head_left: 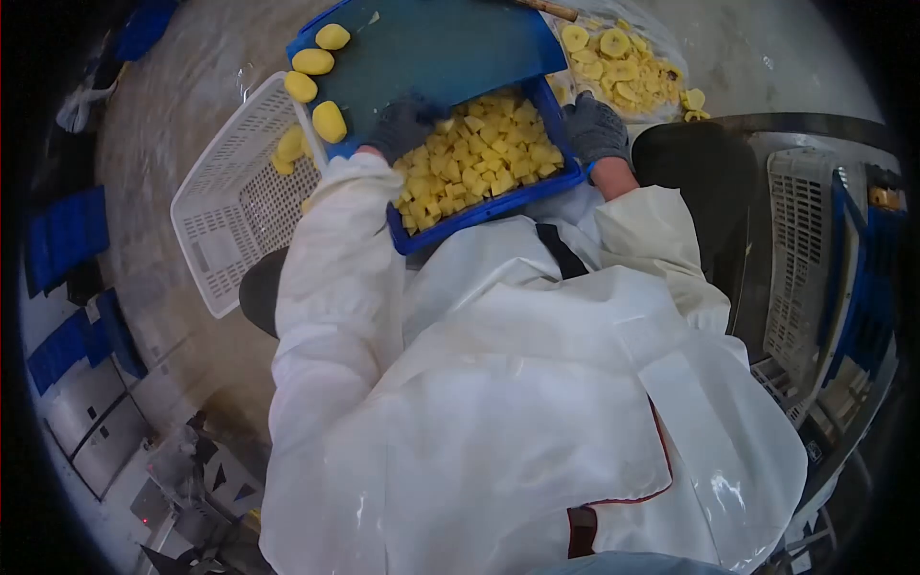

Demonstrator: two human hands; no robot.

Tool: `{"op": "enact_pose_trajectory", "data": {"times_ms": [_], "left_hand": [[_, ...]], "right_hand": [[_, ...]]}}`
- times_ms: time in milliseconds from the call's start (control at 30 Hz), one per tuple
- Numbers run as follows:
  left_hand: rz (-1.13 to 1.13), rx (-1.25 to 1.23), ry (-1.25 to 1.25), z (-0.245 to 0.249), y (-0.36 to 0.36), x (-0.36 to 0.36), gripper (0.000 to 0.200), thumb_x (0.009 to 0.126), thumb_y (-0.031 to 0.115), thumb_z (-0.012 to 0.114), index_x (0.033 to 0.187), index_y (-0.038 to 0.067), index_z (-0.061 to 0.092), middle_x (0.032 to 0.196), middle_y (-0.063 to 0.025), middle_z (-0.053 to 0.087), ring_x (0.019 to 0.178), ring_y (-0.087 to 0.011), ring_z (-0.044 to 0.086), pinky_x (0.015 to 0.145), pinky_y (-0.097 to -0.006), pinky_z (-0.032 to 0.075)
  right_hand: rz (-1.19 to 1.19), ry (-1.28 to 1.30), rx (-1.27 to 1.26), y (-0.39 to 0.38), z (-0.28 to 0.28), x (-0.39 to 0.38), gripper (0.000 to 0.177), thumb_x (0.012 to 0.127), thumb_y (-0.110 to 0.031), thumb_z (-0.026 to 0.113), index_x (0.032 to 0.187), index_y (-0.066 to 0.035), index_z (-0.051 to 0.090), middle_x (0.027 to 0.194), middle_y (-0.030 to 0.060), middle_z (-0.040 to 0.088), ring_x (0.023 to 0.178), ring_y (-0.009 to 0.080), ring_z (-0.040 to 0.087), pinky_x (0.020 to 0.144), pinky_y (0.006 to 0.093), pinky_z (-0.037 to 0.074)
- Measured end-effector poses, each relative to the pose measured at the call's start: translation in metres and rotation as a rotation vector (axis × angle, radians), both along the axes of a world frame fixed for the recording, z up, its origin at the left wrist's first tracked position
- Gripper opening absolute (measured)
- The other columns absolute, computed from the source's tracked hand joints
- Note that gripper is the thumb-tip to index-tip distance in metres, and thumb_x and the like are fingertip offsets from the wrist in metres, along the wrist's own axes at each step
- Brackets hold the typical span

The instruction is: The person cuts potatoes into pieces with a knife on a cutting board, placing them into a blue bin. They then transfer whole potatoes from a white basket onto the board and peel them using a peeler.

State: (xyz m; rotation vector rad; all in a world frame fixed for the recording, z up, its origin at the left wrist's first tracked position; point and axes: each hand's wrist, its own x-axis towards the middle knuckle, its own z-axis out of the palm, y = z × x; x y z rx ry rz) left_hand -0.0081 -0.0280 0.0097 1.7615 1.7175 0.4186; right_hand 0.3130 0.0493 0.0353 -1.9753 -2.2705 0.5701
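Note:
A blue crate full of yellow potato cubes rests tilted at my lap, under the near edge of a blue-green cutting board. My left hand, in a dark grey glove, is at the board's near edge beside the cubes. Its fingers are dark and blurred, so their grip does not show. At the crate's right end, my gloved right hand has its fingers curled at the rim. Several whole peeled potatoes sit along the board's left edge.
A white perforated basket with some potatoes stands on the left. Beyond the board's right side lies a pile of potato slices and scraps. A wooden handle shows at the board's far edge. More crates stand at the right.

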Motion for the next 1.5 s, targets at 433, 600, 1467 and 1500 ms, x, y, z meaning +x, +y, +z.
{"op": "enact_pose_trajectory", "data": {"times_ms": [433, 600, 1467, 1500], "left_hand": [[0.157, 0.324, 0.084, -0.119, -0.003, 0.082, 0.046, 0.081, 0.021, 0.061, 0.127, 0.015, 0.058, 0.118, -0.0175, 0.062, 0.109, -0.0347, 0.059, 0.095, -0.0435, 0.047], [0.266, -0.397, -0.262, -0.133, -0.013, 0.062, 0.035, 0.083, 0.015, 0.064, 0.118, 0.012, 0.065, 0.119, -0.0105, 0.064, 0.105, -0.0238, 0.064, 0.089, -0.0349, 0.051], [0.185, -0.331, -0.183, -0.104, -0.032, 0.068, 0.045, 0.07, 0.016, 0.076, 0.112, 0.009, 0.064, 0.11, -0.018, 0.064, 0.106, -0.0334, 0.061, 0.091, -0.0376, 0.049], [0.185, -0.303, -0.19, -0.104, -0.037, 0.066, 0.045, 0.07, 0.016, 0.077, 0.112, 0.01, 0.064, 0.104, -0.0122, 0.067, 0.095, -0.0281, 0.064, 0.086, -0.035, 0.05]], "right_hand": [[-0.012, 0.254, -0.335, -0.005, 0.06, -0.021, 0.037, 0.087, -0.041, 0.056, 0.102, -0.008, 0.066, 0.087, 0.0207, 0.068, 0.085, 0.0381, 0.066, 0.077, 0.0482, 0.05], [0.079, 0.222, -0.131, -0.005, 0.041, -0.02, 0.037, 0.086, -0.042, 0.057, 0.099, -0.009, 0.068, 0.082, 0.018, 0.068, 0.08, 0.0358, 0.066, 0.075, 0.047, 0.051], [0.164, 0.223, -0.115, -0.009, 0.021, -0.024, 0.038, 0.091, -0.036, 0.057, 0.118, -0.01, 0.062, 0.069, 0.0113, 0.068, 0.058, 0.0205, 0.068, 0.063, 0.0369, 0.054], [0.158, 0.217, -0.13, -0.01, 0.025, -0.025, 0.038, 0.091, -0.036, 0.057, 0.118, -0.01, 0.062, 0.069, 0.0115, 0.067, 0.058, 0.0204, 0.068, 0.063, 0.0369, 0.054]]}}
